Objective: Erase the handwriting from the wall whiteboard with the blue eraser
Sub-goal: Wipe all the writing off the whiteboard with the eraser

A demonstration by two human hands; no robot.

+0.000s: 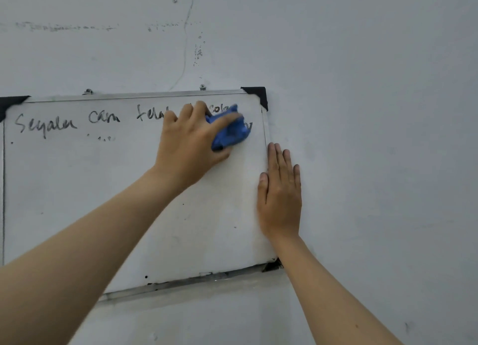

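- At the top right of the whiteboard (129, 189), your left hand (191, 142) grips the blue eraser (230, 132) and presses it on the end of the handwriting (46, 124).
- Your right hand (280, 192) lies flat with straight fingers over the board's right edge; I judge it steadies the frame, so leave it there.
- Press evenly and sweep left along the line in overlapping passes.
- Finish with the specks under the words.

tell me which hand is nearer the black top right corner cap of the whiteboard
Left. The left hand presses the blue eraser just below-left of the corner cap; the right hand lies flat lower down on the board's right edge.
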